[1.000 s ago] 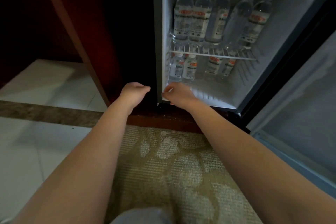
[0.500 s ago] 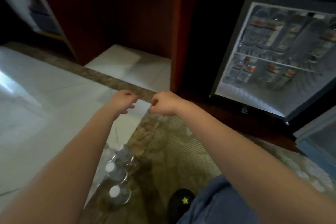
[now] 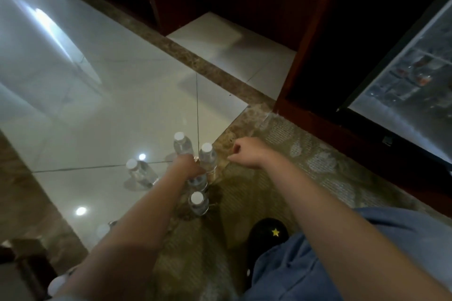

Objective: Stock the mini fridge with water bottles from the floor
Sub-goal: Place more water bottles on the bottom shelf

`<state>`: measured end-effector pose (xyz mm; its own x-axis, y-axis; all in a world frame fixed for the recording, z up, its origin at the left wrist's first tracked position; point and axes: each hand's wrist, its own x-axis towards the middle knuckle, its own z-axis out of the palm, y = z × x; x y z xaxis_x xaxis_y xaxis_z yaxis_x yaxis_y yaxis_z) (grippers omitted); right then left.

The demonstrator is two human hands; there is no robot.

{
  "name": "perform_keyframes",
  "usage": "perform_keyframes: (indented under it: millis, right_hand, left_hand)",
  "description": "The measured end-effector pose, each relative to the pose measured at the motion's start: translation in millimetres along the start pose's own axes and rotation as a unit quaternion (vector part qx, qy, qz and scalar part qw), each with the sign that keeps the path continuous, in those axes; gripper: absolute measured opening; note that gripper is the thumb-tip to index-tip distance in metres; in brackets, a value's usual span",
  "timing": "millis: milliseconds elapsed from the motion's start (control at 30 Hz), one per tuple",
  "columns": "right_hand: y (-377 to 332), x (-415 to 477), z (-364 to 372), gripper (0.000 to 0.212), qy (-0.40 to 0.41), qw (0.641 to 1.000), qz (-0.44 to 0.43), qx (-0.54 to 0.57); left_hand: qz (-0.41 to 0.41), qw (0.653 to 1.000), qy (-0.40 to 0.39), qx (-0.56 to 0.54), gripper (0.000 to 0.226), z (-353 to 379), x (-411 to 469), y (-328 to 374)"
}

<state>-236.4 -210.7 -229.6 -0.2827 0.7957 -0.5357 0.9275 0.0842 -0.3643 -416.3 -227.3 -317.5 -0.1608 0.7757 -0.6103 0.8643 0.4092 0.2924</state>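
Observation:
Several clear water bottles with white caps stand on the floor where the tile meets the rug: one bottle (image 3: 182, 145) farthest, one (image 3: 207, 157) right of it, one (image 3: 140, 171) to the left, one (image 3: 198, 203) nearest. My left hand (image 3: 187, 166) reaches down among them, over another bottle (image 3: 198, 183) whose cap it covers; its fingers are hidden. My right hand (image 3: 247, 152) hovers just right of the group with fingers loosely curled, holding nothing. The open mini fridge (image 3: 403, 85) is at the right edge, blurred, with bottles on its shelves.
Dark red wooden cabinet (image 3: 293, 80) frames the fridge. A patterned rug (image 3: 305, 161) lies under me, glossy white tile (image 3: 110, 105) to the left. My black shoe with a yellow star (image 3: 267, 232) and blue-clad knee (image 3: 305, 266) are below. More white caps (image 3: 102, 230) show under my left forearm.
My view swung left and down from the fridge to the floor. Both hands left the fridge's lower edge; the left dropped onto the bottle group, the right followed beside it.

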Motion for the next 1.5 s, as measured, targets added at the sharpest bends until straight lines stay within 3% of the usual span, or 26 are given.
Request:
perform_keyframes:
  millis: [67,200,433,600,767,900,1100,1200,1333,1500]
  right_hand:
    - [3,-1,6,0.037,-0.005,1.0,0.0,0.008]
    - [6,-2,14,0.036,-0.013,1.0,0.0,-0.002]
    - [5,-11,5,0.034,0.013,0.999,-0.008,0.03]
    - [5,-19,3,0.036,0.017,0.999,-0.01,0.048]
    - [0,-25,-3,0.061,0.012,0.99,-0.037,0.134]
    - [-8,-31,-5,0.094,-0.012,0.966,-0.097,0.238]
    - [-5,-34,-14,0.076,0.081,0.917,-0.124,0.37]
    - [3,-30,-12,0.064,0.11,0.922,-0.092,0.359]
    - [22,-21,-5,0.06,0.15,0.935,-0.025,0.32]
    - [45,-20,-12,0.055,0.174,0.924,0.018,0.34]
  left_hand:
    - [0.006,1.0,0.022,0.016,0.023,14,-1,-1]
    - [0.017,0.995,0.095,0.038,0.017,26,-2,-3]
    - [0.053,0.994,0.082,0.053,0.022,8,-5,-18]
    - [0.118,0.985,0.085,0.093,0.031,-45,-27,-3]
    - [0.183,0.973,0.092,0.105,0.042,-116,-60,30]
    - [0.264,0.95,0.116,0.121,0.029,-146,-94,68]
    - [0.328,0.93,0.128,0.103,0.025,-154,-115,103]
    - [0.333,0.932,0.132,0.049,0.026,-144,-109,106]
    - [0.292,0.939,0.105,-0.151,0.038,-123,-87,97]
    - [0.147,0.904,0.219,-0.337,0.04,-70,-44,75]
